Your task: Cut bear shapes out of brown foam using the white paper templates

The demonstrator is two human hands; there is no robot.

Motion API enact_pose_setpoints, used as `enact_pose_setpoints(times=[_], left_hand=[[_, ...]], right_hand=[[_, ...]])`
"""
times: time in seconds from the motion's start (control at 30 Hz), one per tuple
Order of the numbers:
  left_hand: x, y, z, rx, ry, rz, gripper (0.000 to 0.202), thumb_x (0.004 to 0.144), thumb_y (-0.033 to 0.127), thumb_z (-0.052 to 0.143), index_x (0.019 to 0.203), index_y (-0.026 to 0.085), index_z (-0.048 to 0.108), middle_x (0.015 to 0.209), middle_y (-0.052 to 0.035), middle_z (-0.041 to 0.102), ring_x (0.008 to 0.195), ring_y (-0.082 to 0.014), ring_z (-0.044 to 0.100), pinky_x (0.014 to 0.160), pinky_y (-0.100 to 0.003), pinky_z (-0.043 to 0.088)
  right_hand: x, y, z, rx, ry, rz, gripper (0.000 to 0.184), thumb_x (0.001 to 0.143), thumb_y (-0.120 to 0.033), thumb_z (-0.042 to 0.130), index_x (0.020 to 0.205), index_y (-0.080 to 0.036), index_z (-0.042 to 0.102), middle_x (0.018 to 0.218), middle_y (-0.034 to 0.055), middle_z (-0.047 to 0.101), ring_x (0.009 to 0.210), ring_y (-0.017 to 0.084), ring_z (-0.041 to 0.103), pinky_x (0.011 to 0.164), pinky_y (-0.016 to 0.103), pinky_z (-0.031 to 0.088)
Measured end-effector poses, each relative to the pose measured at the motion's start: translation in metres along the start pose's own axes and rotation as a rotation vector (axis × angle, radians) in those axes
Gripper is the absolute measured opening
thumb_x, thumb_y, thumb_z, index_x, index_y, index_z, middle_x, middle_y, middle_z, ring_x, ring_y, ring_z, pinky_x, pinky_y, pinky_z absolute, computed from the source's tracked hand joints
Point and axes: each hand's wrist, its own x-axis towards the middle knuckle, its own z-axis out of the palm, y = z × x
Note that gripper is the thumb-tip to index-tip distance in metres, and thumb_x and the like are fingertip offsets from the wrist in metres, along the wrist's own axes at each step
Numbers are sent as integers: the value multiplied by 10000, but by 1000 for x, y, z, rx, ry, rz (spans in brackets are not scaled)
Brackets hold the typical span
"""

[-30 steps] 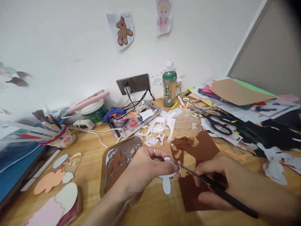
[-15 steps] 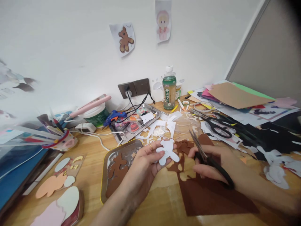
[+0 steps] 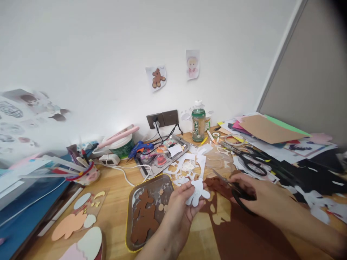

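My left hand [image 3: 183, 207] holds a white paper bear cutout [image 3: 197, 193] between thumb and fingers, with a faint drawn mark on its belly. In my right hand [image 3: 252, 191] is a pair of black-handled scissors [image 3: 230, 182], blades pointing up and left, above brown sheet scraps. A large brown sheet [image 3: 244, 231] with cut-out gaps lies under my right hand and forearm. Left of my left arm, a yellow-rimmed tray [image 3: 127, 224] holds brown bear-shaped pieces [image 3: 145, 220] and small tan bits.
Behind the hands are white paper scraps [image 3: 200, 159], a blue glue gun [image 3: 139, 148], a green-labelled bottle [image 3: 198, 122] and a second pair of scissors [image 3: 255, 166]. Stacked coloured sheets [image 3: 271, 128] lie at right. A pen cup [image 3: 88, 175] and peach cutouts [image 3: 69, 224] are at left.
The view has tilted up, so the desk sits lower in the picture. My right hand and the scissors are turned flatter. My left hand still holds the bear cutout.
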Motion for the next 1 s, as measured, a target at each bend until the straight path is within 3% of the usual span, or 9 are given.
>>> enact_pose_setpoints(times=[0.1,0.23,0.33,0.5,0.57,0.7,0.8,0.9,1.0], left_hand=[[1,-1,0,8,9,13,86,757,43,561,814,79,614,782,-102,686,588,-109,628,566,-188,508],[0,3,2,21,-42,34,217,694,-70,527,831,73,614,786,-115,690,638,-125,646,633,-199,505],[-1,8,3,21,-94,52,297,684,-91,506,900,83,615,800,-98,686,653,-120,646,642,-202,497],[1,8,4,44,-130,99,362,637,-91,560,922,115,647,863,-71,677,721,-121,638,686,-211,478],[1,6,5,77,-123,124,329,614,-55,626,885,126,669,879,-72,680,756,-137,631,724,-230,467],[-3,1,9,191,-104,202,202,593,85,741,778,161,718,774,-38,677,715,-141,588,722,-243,436],[-9,-2,10,383,-91,397,114,623,139,738,707,214,755,731,-21,618,738,-154,539,710,-240,416],[-14,-7,6,589,-35,686,153,656,165,714,702,304,759,780,-30,567,809,-196,513,746,-276,425],[-20,-13,-1,702,134,734,122,633,220,742,653,340,742,851,-48,570,926,-247,488,829,-312,413]], right_hand=[[-13,13,2,-138,11,-4,366,697,-160,507,1044,-240,592,903,80,698,777,320,636,641,416,443],[-23,23,11,-235,-49,-116,452,711,-122,499,1141,-243,566,1097,96,664,962,313,621,792,450,482],[-24,17,12,-334,-108,-158,450,699,-109,515,1114,-262,599,1073,85,674,932,318,636,756,458,511],[-17,-15,-4,-370,-118,-142,248,718,-194,552,915,-281,676,926,64,703,866,360,628,718,517,468],[-13,-30,-8,-181,-149,-118,207,767,-248,534,900,-259,691,868,63,717,785,312,643,689,446,468],[-6,-48,0,534,-422,-40,174,804,-292,547,801,-189,686,693,29,699,646,169,624,578,249,443],[-4,-54,12,945,-533,79,260,728,-398,642,767,-142,672,601,11,652,536,123,589,507,213,420],[-5,-57,15,1116,-493,155,316,632,-431,715,740,-138,672,557,-9,622,483,107,564,478,207,419],[-10,-59,13,1181,-456,183,301,610,-420,734,714,-143,677,534,-15,610,457,94,539,443,189,389]])
